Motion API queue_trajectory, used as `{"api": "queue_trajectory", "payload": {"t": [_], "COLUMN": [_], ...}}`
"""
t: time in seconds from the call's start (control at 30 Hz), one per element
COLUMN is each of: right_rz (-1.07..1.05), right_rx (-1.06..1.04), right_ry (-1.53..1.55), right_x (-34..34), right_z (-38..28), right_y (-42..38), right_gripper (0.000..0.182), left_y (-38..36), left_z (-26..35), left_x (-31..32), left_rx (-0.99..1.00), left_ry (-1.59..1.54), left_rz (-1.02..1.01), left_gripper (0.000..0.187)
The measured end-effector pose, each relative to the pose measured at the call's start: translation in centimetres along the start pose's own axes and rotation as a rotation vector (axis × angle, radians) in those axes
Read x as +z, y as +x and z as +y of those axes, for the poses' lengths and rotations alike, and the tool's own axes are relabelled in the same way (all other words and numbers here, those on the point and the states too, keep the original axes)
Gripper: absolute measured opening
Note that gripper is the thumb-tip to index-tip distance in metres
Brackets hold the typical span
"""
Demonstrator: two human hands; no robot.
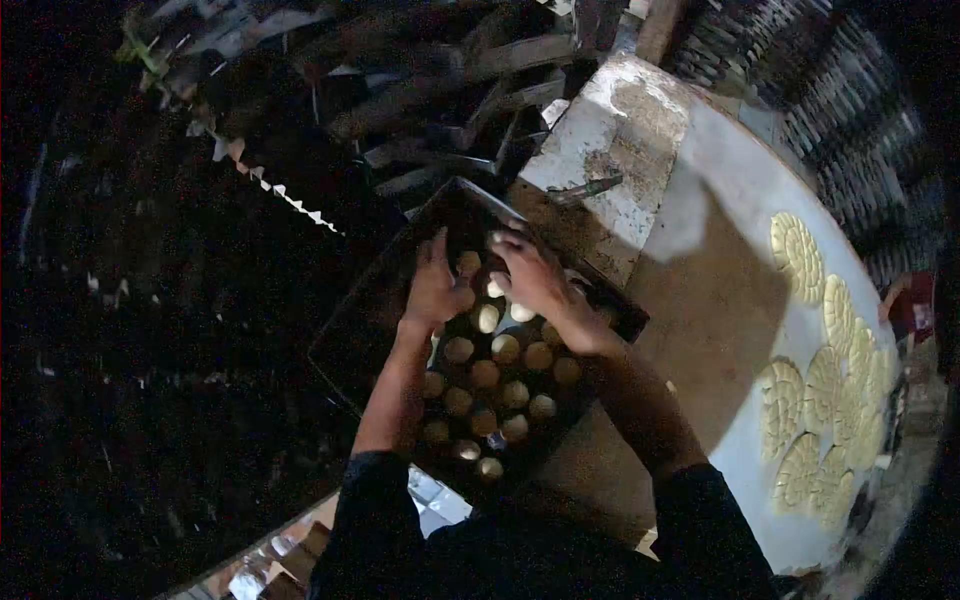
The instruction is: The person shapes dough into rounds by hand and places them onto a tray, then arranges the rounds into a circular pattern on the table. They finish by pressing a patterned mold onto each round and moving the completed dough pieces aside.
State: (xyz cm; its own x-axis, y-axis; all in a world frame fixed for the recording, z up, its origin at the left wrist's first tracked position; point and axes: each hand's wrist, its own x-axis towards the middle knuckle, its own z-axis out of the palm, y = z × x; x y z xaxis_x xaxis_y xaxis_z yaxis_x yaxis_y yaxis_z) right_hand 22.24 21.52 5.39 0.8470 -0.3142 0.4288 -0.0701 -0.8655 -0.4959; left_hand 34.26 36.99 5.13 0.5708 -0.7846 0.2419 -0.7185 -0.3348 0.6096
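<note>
A dark baking tray (375, 300) lies in front of me, tilted in view, with several round dough balls (505, 348) in rough rows. My left hand (436, 288) is over the tray's far half, fingers stretched and apart, its thumb side against or close beside a dough ball. Opposite it, my right hand (532, 275) reaches in from the right with its fingers spread and slightly bent. Pale dough balls (488, 319) sit just below and between the hands. The right fingers are somewhat blurred, and whether they touch a ball is not clear.
Right of the tray stands a table (720, 150) with a curved outer edge. Several flat, ridged yellow dough pieces (797, 258) lie at its far right. A dark, narrow tool (588, 189) rests on the worn board (625, 125). Stacked wood (460, 85) fills the dark background.
</note>
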Motion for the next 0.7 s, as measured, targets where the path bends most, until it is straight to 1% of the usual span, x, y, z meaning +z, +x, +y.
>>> {"api": "queue_trajectory", "payload": {"t": [0.03,0.07,0.13,0.17,0.23,0.27,0.3,0.37,0.4,0.47,0.53,0.6,0.63,0.7], "right_rz": [0.037,0.078,0.286,0.331,0.429,0.486,0.541,0.615,0.642,0.579,0.551,0.561,0.634,0.754], "right_rx": [-0.020,-0.024,0.000,0.182,0.439,0.522,0.607,0.646,0.652,0.672,0.692,0.744,0.809,0.930], "right_ry": [0.013,0.020,0.110,0.033,-0.113,-0.185,-0.263,-0.352,-0.392,-0.406,-0.447,-0.522,-0.493,-0.440], "right_x": [-1.6,-3.4,-7.4,-10.4,-15.6,-17.4,-18.5,-17.3,-17.3,-19.7,-23.0,-26.1,-26.9,-28.8], "right_z": [-0.5,-0.7,1.0,0.9,1.7,2.7,3.2,5.6,6.3,5.4,5.2,4.2,3.9,3.4], "right_y": [-1.8,-4.4,-11.5,-15.8,-24.1,-28.4,-32.5,-41.2,-45.0,-52.6,-59.0,-63.1,-63.8,-66.0], "right_gripper": [0.030,0.029,0.023,0.021,0.016,0.013,0.011,0.014,0.016,0.015,0.012,0.013,0.013,0.015], "left_y": [-0.2,-0.2,-0.1,-0.2,-1.1,-1.7,-2.0,-2.9,-3.4,-4.0,-4.1,-2.7,-2.4,-4.5], "left_z": [0.5,1.8,6.4,9.5,17.3,21.0,24.4,32.0,35.5,41.5,44.5,44.7,45.7,49.4], "left_x": [-0.4,-0.7,-0.9,0.0,4.3,7.4,10.6,17.4,20.5,27.0,35.8,45.5,48.1,48.2], "left_rx": [0.005,0.031,0.109,0.142,0.208,0.217,0.336,0.559,0.571,0.575,0.225,0.482,0.612,0.425], "left_ry": [0.001,0.069,0.184,0.098,-0.086,-0.243,-0.322,-0.480,-0.472,-0.419,-0.438,-0.090,0.074,0.116], "left_rz": [0.044,0.059,0.069,-0.010,-0.168,-0.225,-0.350,-0.594,-0.712,-0.919,-0.991,-0.851,-0.769,-0.655], "left_gripper": [0.061,0.060,0.060,0.058,0.056,0.051,0.049,0.046,0.045,0.044,0.050,0.052,0.055,0.058]}}
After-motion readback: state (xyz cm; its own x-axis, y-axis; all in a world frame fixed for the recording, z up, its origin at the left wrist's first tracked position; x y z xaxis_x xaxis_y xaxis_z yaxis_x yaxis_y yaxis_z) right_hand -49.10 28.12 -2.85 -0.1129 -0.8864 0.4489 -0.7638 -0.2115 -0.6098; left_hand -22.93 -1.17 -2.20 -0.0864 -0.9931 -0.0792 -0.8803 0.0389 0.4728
